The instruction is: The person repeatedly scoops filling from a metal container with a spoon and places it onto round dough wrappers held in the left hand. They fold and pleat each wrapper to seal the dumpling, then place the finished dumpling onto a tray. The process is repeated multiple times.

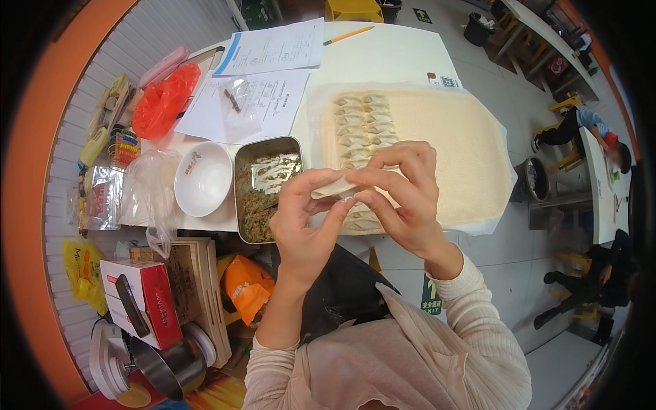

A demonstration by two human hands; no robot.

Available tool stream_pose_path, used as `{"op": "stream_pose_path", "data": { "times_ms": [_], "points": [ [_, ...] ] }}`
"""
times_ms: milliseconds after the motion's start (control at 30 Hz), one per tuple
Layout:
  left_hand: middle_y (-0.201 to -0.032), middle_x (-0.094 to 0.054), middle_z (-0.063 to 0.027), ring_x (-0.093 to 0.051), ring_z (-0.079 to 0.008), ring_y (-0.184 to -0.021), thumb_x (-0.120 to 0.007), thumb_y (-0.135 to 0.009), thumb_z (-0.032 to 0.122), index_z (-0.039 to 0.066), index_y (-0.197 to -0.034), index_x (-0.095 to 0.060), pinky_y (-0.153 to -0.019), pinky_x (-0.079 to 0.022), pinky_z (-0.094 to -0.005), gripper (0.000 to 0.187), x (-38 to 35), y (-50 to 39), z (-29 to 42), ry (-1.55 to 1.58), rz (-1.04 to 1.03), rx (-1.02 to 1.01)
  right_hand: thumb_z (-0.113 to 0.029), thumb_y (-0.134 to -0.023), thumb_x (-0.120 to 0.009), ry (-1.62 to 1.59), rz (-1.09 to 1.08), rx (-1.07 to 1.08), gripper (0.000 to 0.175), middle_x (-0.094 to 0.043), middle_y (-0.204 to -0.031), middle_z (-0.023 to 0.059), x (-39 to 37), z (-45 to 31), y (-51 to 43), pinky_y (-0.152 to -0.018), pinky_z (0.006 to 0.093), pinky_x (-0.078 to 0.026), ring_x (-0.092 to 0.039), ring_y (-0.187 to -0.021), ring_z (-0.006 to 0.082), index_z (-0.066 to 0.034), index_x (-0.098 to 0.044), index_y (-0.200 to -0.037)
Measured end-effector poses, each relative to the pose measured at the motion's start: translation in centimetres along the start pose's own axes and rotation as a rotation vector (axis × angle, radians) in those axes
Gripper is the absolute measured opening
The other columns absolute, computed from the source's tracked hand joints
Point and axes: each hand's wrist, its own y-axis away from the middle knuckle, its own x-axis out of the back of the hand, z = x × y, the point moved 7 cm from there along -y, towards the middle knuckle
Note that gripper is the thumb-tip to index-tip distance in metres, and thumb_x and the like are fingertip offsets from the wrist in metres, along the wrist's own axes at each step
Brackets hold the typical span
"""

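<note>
Between both hands, above the table's near edge, I hold a folded dough wrapper (332,188). My left hand (302,220) grips its left side, while the thumb and index finger of my right hand (405,200) pinch its right end. Any filling inside is hidden. Behind my hands, rows of wrapped dumplings (365,120) lie on a cloth-lined tray (451,154); my hands cover part of the rows. Just left of my left hand stands a rectangular metal container (238,189) with minced filling (259,212) mostly in its near part.
A white bowl (203,179), a clear plastic bag (151,189) and a red plastic bag (166,102) are on the left. Printed papers (271,48) and a pencil (348,36) lie at the back. Boxes (138,302) stand below left. Two people sit at tables far right.
</note>
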Motion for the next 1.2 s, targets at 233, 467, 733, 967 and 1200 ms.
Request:
{"op": "stream_pose_path", "data": {
  "times_ms": [233, 467, 733, 967, 1200],
  "points": [
    [-0.117, -0.06, -0.0177, -0.066, -0.0239, -0.105, -0.068, -0.081, -0.012, -0.003, -0.124, -0.04, -0.078, -0.062, -0.0315, 0.053, -0.6, 0.2, 1.3, -0.15, -0.076, -0.111, -0.019, -0.072, -0.076, 0.074, -0.046, 0.072, 0.023, -0.059, -0.089, -0.0025, -0.2, -0.7, -0.3, -0.085, 0.0382, -0.031, -0.051, -0.092, 0.021, -0.0151, -0.072, -0.094],
    [-0.11, -0.064, -0.0208, -0.068, -0.0219, -0.097, -0.069, -0.079, -0.015, 0.001, -0.128, -0.032, -0.077, -0.059, -0.0278, 0.064, -0.3, 0.3, 1.7, -0.222, -0.093, -0.064, -0.022, -0.07, -0.075, 0.116, -0.037, 0.143, 0.024, -0.061, -0.091, -0.0037, -0.2, -1.4, -0.6, -0.084, 0.0379, -0.028, -0.052, -0.09, 0.02, -0.016, -0.072, -0.093],
    [-0.11, -0.063, -0.0185, -0.07, -0.0237, -0.093, -0.07, -0.081, -0.01, -0.002, -0.128, -0.037, -0.072, -0.061, -0.0301, 0.058, -0.4, 0.6, 2.1, -0.224, -0.123, -0.149, -0.022, -0.071, -0.076, 0.099, -0.065, 0.087, 0.021, -0.061, -0.09, -0.0043, -0.3, -1.4, -0.8, -0.085, 0.0385, -0.027, -0.053, -0.09, 0.0189, -0.0155, -0.07, -0.09],
    [-0.11, -0.063, -0.0186, -0.07, -0.0245, -0.094, -0.069, -0.081, -0.01, -0.002, -0.128, -0.038, -0.072, -0.061, -0.0301, 0.057, -0.4, 0.7, 2.4, -0.252, -0.126, -0.184, -0.023, -0.071, -0.076, 0.086, -0.076, 0.137, 0.019, -0.063, -0.093, -0.0043, -0.7, -1.8, -0.6, -0.085, 0.039, -0.028, -0.054, -0.091, 0.0188, -0.0159, -0.069, -0.088],
    [-0.111, -0.063, -0.0212, -0.066, -0.0259, -0.103, -0.07, -0.08, -0.012, -0.001, -0.126, -0.038, -0.08, -0.059, -0.0314, 0.057, 0.5, 1.0, 2.2, -0.089, -0.034, -0.117, -0.023, -0.071, -0.076, 0.042, 0.045, 0.083, 0.021, -0.065, -0.094, -0.0043, 0.4, -1.6, -0.3, -0.084, 0.0359, -0.028, -0.054, -0.09, 0.0176, -0.0147, -0.07, -0.089]
  ]
}}
